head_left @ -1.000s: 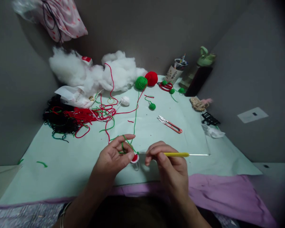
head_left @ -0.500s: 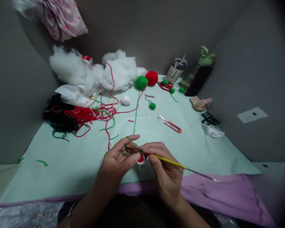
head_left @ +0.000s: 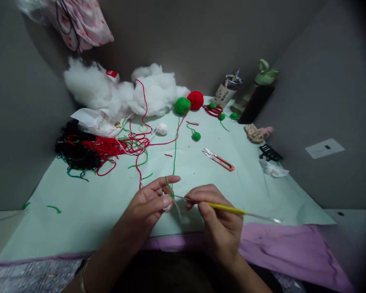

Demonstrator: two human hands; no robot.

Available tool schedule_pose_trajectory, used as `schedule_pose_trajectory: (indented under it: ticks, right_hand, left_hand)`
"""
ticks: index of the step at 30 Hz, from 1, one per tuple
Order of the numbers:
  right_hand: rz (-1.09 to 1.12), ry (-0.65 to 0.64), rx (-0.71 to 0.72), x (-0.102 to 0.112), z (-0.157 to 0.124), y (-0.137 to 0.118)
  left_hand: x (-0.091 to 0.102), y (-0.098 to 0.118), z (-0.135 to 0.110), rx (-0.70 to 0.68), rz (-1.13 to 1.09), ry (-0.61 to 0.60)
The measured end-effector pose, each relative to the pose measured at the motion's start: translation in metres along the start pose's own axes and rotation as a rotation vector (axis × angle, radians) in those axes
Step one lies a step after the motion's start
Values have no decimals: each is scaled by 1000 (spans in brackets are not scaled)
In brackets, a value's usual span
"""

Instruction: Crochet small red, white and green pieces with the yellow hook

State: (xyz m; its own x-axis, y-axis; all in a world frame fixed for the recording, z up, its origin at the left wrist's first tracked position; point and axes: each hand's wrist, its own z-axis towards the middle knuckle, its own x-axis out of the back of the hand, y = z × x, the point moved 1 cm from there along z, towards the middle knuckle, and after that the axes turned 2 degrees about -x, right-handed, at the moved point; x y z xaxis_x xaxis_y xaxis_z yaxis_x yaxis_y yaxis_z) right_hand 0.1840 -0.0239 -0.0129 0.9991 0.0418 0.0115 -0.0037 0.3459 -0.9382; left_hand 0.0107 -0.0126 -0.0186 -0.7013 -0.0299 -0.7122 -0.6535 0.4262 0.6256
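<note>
My left hand [head_left: 151,203] pinches a small crochet piece [head_left: 167,206], white with green stitches at its top edge. Green yarn [head_left: 174,156] loops over the raised index finger and runs back to a green yarn ball [head_left: 182,106]. My right hand [head_left: 218,211] is closed around the yellow grip of a crochet hook [head_left: 227,208]. The hook's thin metal tip reaches the green stitches beside my left thumb. A loose white strand hangs from the piece. Past my hands lie thread snips [head_left: 218,159] with orange handles and a small green crocheted ball [head_left: 196,136].
White stuffing [head_left: 155,91] is heaped at the back, beside a red yarn ball [head_left: 195,100]. Tangled red yarn [head_left: 110,145] and black yarn [head_left: 76,148] lie at left. A pen cup [head_left: 224,94], red-handled scissors [head_left: 214,110] and a green-topped bottle [head_left: 264,77] stand or lie at back right.
My hands have moved apart, the right drawing the hook to the right and the left shifting slightly left. The crochet piece has turned, so its red part no longer shows.
</note>
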Motion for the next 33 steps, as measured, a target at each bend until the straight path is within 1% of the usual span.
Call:
schedule_pose_trajectory:
  ticks: [4, 6, 8, 11, 13, 16, 19, 24, 27, 30, 33]
  right_hand:
    - [253, 44, -159, 2, 4, 3]
    - [319, 33, -190, 0, 5, 6]
    - [279, 8, -166, -4, 5, 7]
    - [170, -15, -107, -7, 5, 7]
    - [163, -16, -102, -7, 5, 7]
    - [204, -16, -133, -5, 6, 9]
    - [309, -10, -181, -5, 7, 10]
    - [427, -20, -256, -4, 7, 9]
    - [405, -45, -235, -1, 7, 7]
    - [318, -78, -169, 2, 5, 3]
    - [179, -113, -75, 4, 3, -1]
  left_hand:
    - [-2, 3, -5, 9, 50, 3]
    - [-5, 0, -6, 0, 84, 18]
    - [-10, -4, -7, -29, 110, 52]
    - [-14, -9, -7, -72, 149, 137]
    - [-14, -9, -8, -96, 187, 185]
    - [-13, -6, -9, -99, 211, 197]
    - [-12, -4, -9, -86, 210, 183]
    - [-14, -1, -10, -105, 261, 226]
    - [-16, -1, -11, -110, 298, 251]
    - [-16, 0, -12, -117, 329, 278]
    - [-14, 0, -11, -139, 363, 251]
